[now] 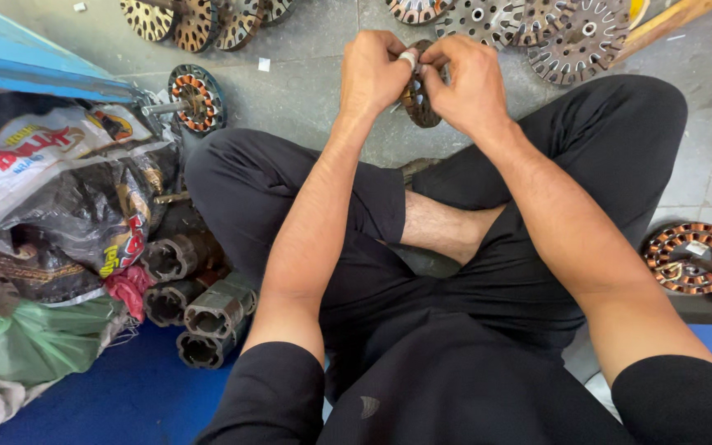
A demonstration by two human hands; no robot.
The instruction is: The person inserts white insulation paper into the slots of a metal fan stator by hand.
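Observation:
I sit cross-legged in black trousers on a grey floor. My left hand and my right hand both grip a round motor stator with copper windings, held on edge above my knees. The fingertips of both hands pinch at its top rim, where a small pale piece shows between them. Most of the stator is hidden behind my fingers.
Several bare slotted stator discs lie on the floor ahead, more at top left. A wound stator on a shaft sits left, another wound one right. Crumpled bags and metal motor cores crowd my left side.

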